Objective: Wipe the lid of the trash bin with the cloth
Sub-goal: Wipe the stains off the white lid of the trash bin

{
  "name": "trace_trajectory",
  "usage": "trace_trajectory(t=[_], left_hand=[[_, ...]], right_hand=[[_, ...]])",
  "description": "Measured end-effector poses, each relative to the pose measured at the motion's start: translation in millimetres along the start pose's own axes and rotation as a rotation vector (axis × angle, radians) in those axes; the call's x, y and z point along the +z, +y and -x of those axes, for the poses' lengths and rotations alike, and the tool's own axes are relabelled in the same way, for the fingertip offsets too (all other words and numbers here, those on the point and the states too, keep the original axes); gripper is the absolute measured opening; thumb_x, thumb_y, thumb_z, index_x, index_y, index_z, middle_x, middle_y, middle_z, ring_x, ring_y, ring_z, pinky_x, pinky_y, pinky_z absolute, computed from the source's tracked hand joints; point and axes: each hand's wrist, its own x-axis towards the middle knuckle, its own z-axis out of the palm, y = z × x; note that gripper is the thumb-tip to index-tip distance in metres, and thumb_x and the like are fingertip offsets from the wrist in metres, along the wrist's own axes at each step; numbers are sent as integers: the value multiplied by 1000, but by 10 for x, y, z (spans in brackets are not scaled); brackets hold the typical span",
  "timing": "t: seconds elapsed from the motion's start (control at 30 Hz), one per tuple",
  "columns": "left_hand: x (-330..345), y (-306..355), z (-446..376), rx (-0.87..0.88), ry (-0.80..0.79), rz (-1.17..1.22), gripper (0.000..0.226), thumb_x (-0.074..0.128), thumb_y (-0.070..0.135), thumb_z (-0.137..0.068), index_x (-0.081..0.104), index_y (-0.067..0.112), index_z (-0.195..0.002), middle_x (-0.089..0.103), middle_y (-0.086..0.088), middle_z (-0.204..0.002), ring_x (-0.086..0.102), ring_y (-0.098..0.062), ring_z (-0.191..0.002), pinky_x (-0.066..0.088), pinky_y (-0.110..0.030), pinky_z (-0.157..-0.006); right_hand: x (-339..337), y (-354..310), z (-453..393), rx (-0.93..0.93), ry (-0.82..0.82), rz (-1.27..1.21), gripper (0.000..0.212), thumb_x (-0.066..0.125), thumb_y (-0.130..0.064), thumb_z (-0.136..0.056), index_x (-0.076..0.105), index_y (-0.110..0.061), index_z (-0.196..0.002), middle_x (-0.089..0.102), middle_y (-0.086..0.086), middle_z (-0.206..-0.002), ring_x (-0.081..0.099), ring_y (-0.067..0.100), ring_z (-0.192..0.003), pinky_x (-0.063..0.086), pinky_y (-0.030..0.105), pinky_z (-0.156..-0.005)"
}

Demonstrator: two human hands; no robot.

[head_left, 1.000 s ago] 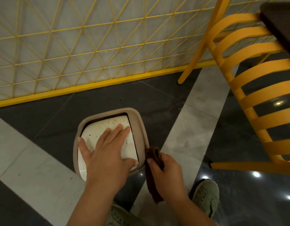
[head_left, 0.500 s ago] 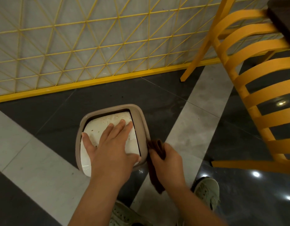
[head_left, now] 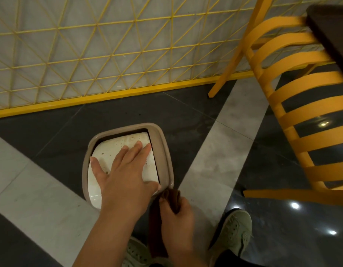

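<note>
Both hands work low over the floor: the left hand [head_left: 126, 176] lies flat with fingers spread on the white lid [head_left: 128, 143] of the trash bin [head_left: 163, 151], covering most of it, so only the lid's far edge, its left side and a glossy near-left corner show. Brown specks dot the bare white plastic. Beige and smooth, the bin's rim forms a rounded square around the lid, with a dark gap along the far and right sides; the bin's body below is hidden. At the rim's near-right corner the right hand [head_left: 176, 216] is closed around a dark brown cloth [head_left: 173, 195], bunched into soft folds that touch the rim, while the rest of it hangs down behind the left forearm and is hard to make out. Both forearms are cut off by the bottom edge. Two pale green perforated shoes [head_left: 234, 230] stand on the polished dark and grey tiled floor [head_left: 205, 151]. A yellow slatted chair [head_left: 301, 116], partly cut off, stands at right before a yellow wire lattice [head_left: 109, 54].
</note>
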Motion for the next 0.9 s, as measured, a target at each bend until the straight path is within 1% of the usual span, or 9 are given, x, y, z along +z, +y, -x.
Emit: trace_trajectory(t=[0.1,0.2,0.27,0.43,0.57,0.63,0.7,0.83,0.9], left_hand=[[6,-6,2,-2,7,5,89,61,56,-80,4,48,-147,2,20,-158,-3,-7,-146,-16,-60,-110],[11,-8,3,3,-1,11,87,59,62,-78,7,47,-147,4,20,-158,-1,-7,-146,-17,-60,-109],[12,4,1,-2,-4,4,87,56,65,-78,7,47,-147,6,19,-158,1,-7,-146,-17,-60,-108],[6,43,35,-4,36,-6,85,56,62,-80,7,45,-147,8,18,-157,4,-9,-146,-14,-62,-109],[7,81,53,-4,44,-44,85,55,60,-82,2,44,-147,5,17,-158,2,-10,-146,-14,-63,-108],[-2,90,43,-1,38,-65,84,54,60,-83,1,44,-147,3,17,-158,0,-11,-147,-16,-63,-107],[-17,87,37,14,40,-86,84,53,61,-83,1,44,-147,3,18,-158,-1,-11,-147,-17,-63,-106],[-51,42,58,58,40,-162,86,54,62,-82,1,45,-147,1,18,-158,-10,-15,-147,-22,-64,-102],[-57,-3,87,73,24,-186,87,56,60,-81,-1,46,-146,-1,19,-158,-14,-18,-146,-27,-63,-98]], right_hand=[[115,63,14,49,13,-70,3,68,-23,-86,65,-22,-85,71,3,-83,69,17,-78,59,38,-73],[65,10,-19,19,58,-153,2,66,-19,-89,67,-21,-88,72,5,-83,71,20,-77,60,36,-68],[-21,-80,-67,-32,78,-151,6,65,-18,-89,68,-22,-88,73,5,-83,71,23,-79,61,40,-71],[-208,-405,-307,-194,-1,129,7,65,-25,-89,67,-29,-83,71,1,-80,70,19,-78,59,45,-77],[-173,-854,-550,-349,-119,362,8,62,-25,-89,65,-30,-83,69,-1,-82,66,15,-77,57,37,-75],[-115,-1033,-669,-304,-187,414,6,62,-25,-88,65,-27,-93,68,1,-89,65,18,-84,56,37,-80],[-102,-1060,-726,-218,-238,346,14,64,-22,-86,65,-22,-100,68,6,-95,66,23,-88,57,40,-83],[-206,-699,-637,-158,-215,257,11,62,-23,-87,62,-20,-98,68,11,-95,67,26,-87,57,46,-83],[-246,-450,-526,-131,-211,202,9,61,-23,-89,62,-21,-98,68,10,-94,68,25,-85,59,43,-79]])
